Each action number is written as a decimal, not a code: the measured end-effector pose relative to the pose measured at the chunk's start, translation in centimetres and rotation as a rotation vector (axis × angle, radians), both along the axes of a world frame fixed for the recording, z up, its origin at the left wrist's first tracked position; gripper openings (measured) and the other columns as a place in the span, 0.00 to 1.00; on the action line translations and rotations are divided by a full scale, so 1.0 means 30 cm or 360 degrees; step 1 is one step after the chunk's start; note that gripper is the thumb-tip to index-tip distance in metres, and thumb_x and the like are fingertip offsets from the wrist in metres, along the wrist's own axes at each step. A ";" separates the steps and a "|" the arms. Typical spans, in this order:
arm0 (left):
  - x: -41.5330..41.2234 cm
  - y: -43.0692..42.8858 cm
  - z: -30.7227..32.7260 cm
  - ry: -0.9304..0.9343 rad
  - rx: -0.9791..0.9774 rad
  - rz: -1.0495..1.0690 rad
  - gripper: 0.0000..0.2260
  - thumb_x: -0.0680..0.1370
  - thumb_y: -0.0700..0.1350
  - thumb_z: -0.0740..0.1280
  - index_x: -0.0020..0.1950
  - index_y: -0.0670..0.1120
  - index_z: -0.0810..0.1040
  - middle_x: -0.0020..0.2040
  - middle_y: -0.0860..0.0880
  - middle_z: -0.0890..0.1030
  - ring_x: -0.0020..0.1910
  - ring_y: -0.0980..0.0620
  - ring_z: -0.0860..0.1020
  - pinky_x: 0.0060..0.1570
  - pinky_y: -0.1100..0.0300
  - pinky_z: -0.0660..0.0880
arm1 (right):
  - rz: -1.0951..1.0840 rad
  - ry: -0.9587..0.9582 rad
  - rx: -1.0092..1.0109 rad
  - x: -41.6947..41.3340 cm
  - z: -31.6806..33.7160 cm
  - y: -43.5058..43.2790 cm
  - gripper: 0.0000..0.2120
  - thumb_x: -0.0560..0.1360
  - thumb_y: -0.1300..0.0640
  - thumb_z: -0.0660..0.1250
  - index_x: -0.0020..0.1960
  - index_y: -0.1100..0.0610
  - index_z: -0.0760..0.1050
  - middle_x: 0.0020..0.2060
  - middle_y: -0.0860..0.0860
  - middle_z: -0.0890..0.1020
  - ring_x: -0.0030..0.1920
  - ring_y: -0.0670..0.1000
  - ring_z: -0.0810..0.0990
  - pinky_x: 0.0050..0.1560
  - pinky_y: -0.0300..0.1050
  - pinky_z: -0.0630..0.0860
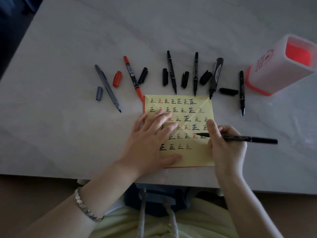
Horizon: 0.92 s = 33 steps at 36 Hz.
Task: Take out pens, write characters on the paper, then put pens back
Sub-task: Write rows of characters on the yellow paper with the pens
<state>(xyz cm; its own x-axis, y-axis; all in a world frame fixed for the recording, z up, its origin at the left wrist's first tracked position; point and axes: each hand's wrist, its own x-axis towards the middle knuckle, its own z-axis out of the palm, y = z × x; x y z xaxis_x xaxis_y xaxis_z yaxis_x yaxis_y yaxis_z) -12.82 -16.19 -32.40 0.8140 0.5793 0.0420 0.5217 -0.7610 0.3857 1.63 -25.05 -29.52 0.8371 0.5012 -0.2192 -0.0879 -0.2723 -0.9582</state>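
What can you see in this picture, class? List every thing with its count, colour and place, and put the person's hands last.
table: one, pale grey, under everything
paper: one, yellow, rows of characters, near edge
orange sheet: one, edge showing under the paper
pen holder: one, white with orange base, far right
grey pen: one, uncapped, left of the row
orange pen: one, uncapped, beside the grey one
black pens: four, uncapped, beyond and right of the paper
held pen: one, black, over the paper
caps: seven, one grey, one orange, five black, among the pens
bracelet: one, silver, left wrist
left hand: flat on the paper
right hand: grips the held pen
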 end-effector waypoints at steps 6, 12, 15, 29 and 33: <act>-0.008 0.000 -0.009 -0.0077 -0.0003 -0.0038 0.33 0.68 0.69 0.58 0.66 0.51 0.69 0.71 0.49 0.67 0.73 0.50 0.57 0.70 0.48 0.50 | 0.0495 0.0272 -0.0121 0.133 0.096 0.111 0.07 0.75 0.59 0.64 0.39 0.58 0.76 0.27 0.47 0.78 0.30 0.45 0.74 0.35 0.35 0.74; -0.006 0.000 -0.012 -0.0084 -0.0002 -0.0036 0.34 0.68 0.70 0.58 0.67 0.51 0.68 0.71 0.49 0.67 0.72 0.51 0.56 0.70 0.49 0.49 | 0.0920 -0.0389 -0.0468 0.193 0.213 0.322 0.14 0.75 0.52 0.63 0.44 0.64 0.79 0.28 0.50 0.74 0.30 0.47 0.70 0.38 0.41 0.71; -0.007 0.001 -0.015 -0.0088 -0.0009 -0.0042 0.34 0.68 0.70 0.58 0.67 0.51 0.68 0.71 0.49 0.66 0.72 0.51 0.56 0.71 0.49 0.47 | 0.1225 -0.0565 -0.0694 0.180 0.241 0.431 0.14 0.75 0.51 0.64 0.41 0.61 0.79 0.25 0.48 0.77 0.26 0.45 0.72 0.35 0.35 0.70; -0.014 -0.002 -0.020 -0.0205 -0.0030 -0.0020 0.28 0.71 0.63 0.60 0.65 0.48 0.70 0.70 0.48 0.68 0.72 0.50 0.59 0.70 0.49 0.51 | 0.1329 -0.1148 -0.0967 0.061 0.076 0.589 0.19 0.70 0.49 0.70 0.46 0.67 0.77 0.36 0.57 0.78 0.38 0.57 0.77 0.37 0.45 0.71; -0.020 -0.003 -0.014 -0.0241 -0.0036 -0.0001 0.23 0.73 0.59 0.59 0.63 0.48 0.72 0.69 0.48 0.69 0.72 0.51 0.60 0.72 0.52 0.50 | 0.1293 -0.1274 -0.0913 0.047 0.083 0.566 0.18 0.73 0.48 0.67 0.47 0.64 0.77 0.41 0.59 0.81 0.43 0.60 0.79 0.40 0.46 0.74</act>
